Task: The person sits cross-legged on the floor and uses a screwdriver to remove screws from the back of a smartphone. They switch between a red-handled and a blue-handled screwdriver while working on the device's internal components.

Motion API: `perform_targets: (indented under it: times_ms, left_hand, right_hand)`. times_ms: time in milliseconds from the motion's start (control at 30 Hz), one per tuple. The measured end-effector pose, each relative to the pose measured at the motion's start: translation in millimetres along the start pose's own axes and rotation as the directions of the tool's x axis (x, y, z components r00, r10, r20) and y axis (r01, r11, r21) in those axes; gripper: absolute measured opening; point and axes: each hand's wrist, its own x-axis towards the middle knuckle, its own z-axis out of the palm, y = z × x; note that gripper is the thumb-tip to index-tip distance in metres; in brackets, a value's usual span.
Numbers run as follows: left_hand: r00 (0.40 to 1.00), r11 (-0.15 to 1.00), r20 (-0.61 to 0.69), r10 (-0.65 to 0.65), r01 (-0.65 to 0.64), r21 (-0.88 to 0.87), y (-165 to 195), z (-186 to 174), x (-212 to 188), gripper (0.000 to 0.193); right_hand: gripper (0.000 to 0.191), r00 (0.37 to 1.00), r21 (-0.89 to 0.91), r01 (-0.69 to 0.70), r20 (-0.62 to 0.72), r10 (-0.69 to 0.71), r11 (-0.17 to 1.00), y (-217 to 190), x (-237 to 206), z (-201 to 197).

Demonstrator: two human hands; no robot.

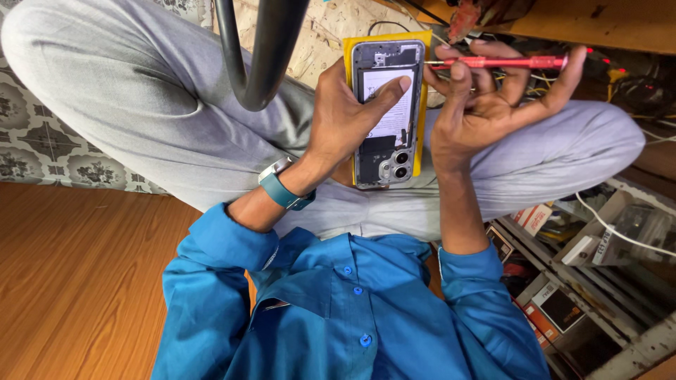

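My left hand (345,116) grips the opened phone (386,112), thumb pressed on its exposed back; the phone rests on a yellow pad (422,84) on my lap. Just right of the phone, my right hand (486,98) pinches a red screwdriver (507,62), tip touching the phone's upper edge.

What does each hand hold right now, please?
Left hand: holds the opened phone, thumb on its inside.
Right hand: holds a red screwdriver, tip at the phone's edge.
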Motion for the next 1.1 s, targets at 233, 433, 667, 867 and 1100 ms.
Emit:
perform_targets:
  times_ms: [233, 433, 667, 867, 1100]
  left_hand:
    - [1.000, 1.000, 0.000, 0.005, -0.005, 0.000, -0.7, -1.0, -2.9, 0.026]
    - [0.999, 0.999, -0.015, 0.030, -0.029, 0.024, -1.1, -1.1, -5.6, 0.026]
    - [0.998, 0.996, -0.013, 0.059, -0.058, 0.064, -2.1, -5.1, -8.3, 0.024]
    - [0.999, 0.999, -0.014, -0.050, 0.050, 0.004, -1.8, -7.3, -13.9, 0.024]
    - [1.000, 1.000, -0.021, 0.001, -0.001, -0.003, 3.2, -11.6, -16.6, 0.025]
  right_hand:
    - [0.086, 1.000, -0.011, -0.008, -0.006, 0.008, 1.000, -4.3, -5.0, 0.6]
    - [0.086, 0.994, -0.108, 0.092, 0.067, -0.085, 0.990, -7.9, -4.4, 0.2]
    - [0.077, 0.801, -0.256, 0.574, 0.372, -0.469, 0.778, -3.0, 22.3, -1.3]
    - [0.070, 0.781, -0.157, 0.529, 0.474, -0.406, 0.834, -17.3, 25.5, 8.5]
    - [0.066, 0.807, -0.151, 0.484, 0.459, -0.372, 0.862, -20.1, 27.8, 15.9]
